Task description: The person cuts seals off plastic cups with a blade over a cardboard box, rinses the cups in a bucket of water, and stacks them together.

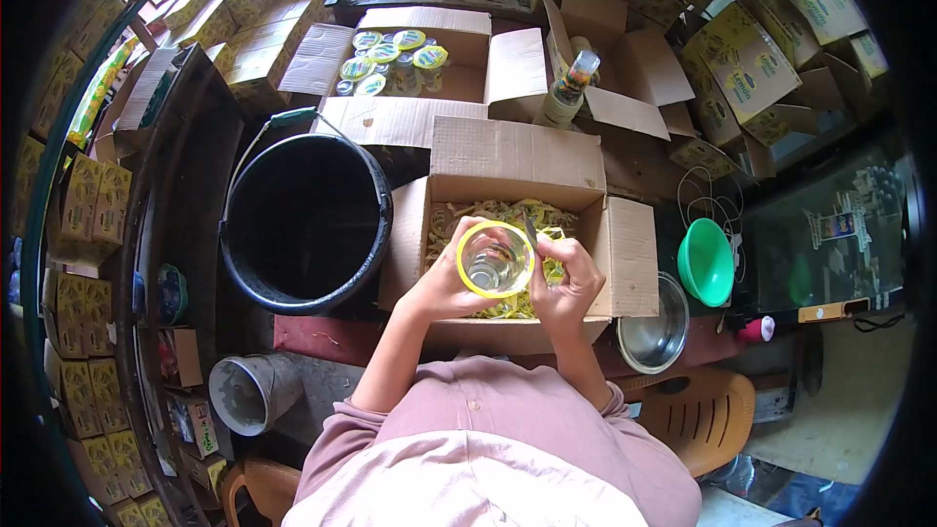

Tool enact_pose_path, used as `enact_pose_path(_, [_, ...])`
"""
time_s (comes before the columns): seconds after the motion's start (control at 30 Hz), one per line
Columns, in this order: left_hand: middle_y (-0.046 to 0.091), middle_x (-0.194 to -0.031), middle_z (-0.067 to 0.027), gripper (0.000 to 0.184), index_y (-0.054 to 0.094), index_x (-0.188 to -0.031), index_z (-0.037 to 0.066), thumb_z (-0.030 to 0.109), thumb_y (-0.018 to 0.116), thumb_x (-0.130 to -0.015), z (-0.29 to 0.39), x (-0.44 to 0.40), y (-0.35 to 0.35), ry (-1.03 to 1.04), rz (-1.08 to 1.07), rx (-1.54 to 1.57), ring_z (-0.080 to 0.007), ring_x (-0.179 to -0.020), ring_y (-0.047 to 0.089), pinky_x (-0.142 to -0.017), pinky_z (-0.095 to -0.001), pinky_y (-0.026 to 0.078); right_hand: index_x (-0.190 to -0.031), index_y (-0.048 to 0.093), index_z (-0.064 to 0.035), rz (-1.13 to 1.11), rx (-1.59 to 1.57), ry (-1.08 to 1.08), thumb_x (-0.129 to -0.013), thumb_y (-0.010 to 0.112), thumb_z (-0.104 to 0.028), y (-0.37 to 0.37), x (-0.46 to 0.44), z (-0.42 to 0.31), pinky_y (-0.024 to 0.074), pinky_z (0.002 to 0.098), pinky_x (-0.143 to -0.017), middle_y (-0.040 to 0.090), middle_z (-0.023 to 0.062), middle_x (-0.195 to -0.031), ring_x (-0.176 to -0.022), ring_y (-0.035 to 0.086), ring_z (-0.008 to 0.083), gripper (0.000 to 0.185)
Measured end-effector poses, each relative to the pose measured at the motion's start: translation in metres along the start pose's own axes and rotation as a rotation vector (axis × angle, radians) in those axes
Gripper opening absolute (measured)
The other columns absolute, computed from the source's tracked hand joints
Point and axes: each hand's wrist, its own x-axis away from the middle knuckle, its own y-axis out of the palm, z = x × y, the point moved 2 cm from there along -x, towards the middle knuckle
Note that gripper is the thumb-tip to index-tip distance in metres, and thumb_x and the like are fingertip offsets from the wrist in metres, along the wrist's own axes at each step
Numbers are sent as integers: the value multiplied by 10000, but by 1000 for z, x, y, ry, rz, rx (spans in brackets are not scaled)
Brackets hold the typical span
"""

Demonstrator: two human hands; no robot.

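Observation:
A clear cup with a yellow rim [496, 260] is in my left hand [441, 278], its open mouth facing up towards me. My right hand [566, 283] is closed around a small dark blade [531, 230], which sits upright against the cup's right edge. Beneath both hands stands an open cardboard box [517, 151] holding yellow shredded strips [522, 307]. Behind it, another open box [390, 120] contains several cups with yellow-and-green lids [410, 39].
A large black bucket [237, 252] stands left of the box. To the right are a metal bowl [664, 332] and a green bowl [705, 262]. A bottle [571, 88] stands behind, near stacked yellow cartons [737, 63]. A grey bucket [249, 395] is lower left.

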Motion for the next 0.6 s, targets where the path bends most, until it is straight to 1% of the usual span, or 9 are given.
enact_pose_path(0.03, [462,-1057,-90,761,279,-1222,27,32,719,-600,0,0,0,3,-27,-16,-178,-1014,502,-873,-305,432,-817,615,-15,-7,-9,-10,-661,655,87,0,0,0,478,264,-607,620,90,-738,-668,615,172,190])
enact_pose_path(0.1, [460,-1059,-90,753,284,-1217,28,30,715,-599,3,0,-1,-30,-16,36,-174,-1019,498,-870,-303,433,-804,592,8,-23,-27,-33,-671,637,111,0,-1,1,463,248,-616,611,84,-744,-674,591,151,174])
enact_pose_path(0.13, [459,-1060,-91,749,287,-1215,28,29,714,-599,4,0,-1,-47,-10,64,-172,-1021,496,-869,-302,433,-810,603,-3,-14,-30,-12,-666,646,98,0,-1,1,471,256,-613,616,89,-743,-670,603,164,181])
enact_pose_path(0.2, [457,-1057,-91,721,310,-1201,30,29,711,-601,-1,0,-2,-14,24,113,-171,-1023,494,-864,-300,433,-820,626,-25,5,-38,29,-654,665,72,-1,1,1,487,271,-607,626,99,-742,-661,626,192,196])
enact_pose_path(0.33, [452,-1058,-89,684,345,-1182,34,32,708,-603,-3,0,-3,4,41,168,-172,-1019,495,-860,-304,433,-812,616,-13,-13,-43,18,-654,657,88,-1,4,-3,480,265,-612,624,96,-746,-666,615,180,192])
enact_pose_path(0.43, [448,-1057,-85,692,343,-1189,35,39,708,-601,3,0,-2,-52,-51,67,-174,-1015,494,-865,-312,430,-800,599,10,-11,-21,-6,-656,640,117,0,2,-2,463,256,-620,616,92,-744,-676,593,157,184])
enact_pose_path(0.53, [447,-1057,-76,676,352,-1181,30,45,708,-607,2,0,-3,-51,-63,115,-174,-1011,498,-867,-316,430,-801,601,12,-27,-45,4,-653,637,120,0,0,-2,464,256,-621,617,93,-745,-679,594,158,187])
enact_pose_path(0.6, [454,-1045,-72,702,341,-1179,33,60,739,-601,1,-1,-2,-1,-42,77,-166,-999,505,-859,-311,435,-801,603,13,-38,-55,3,-651,635,122,0,-1,-3,464,255,-624,618,93,-747,-682,595,159,189])
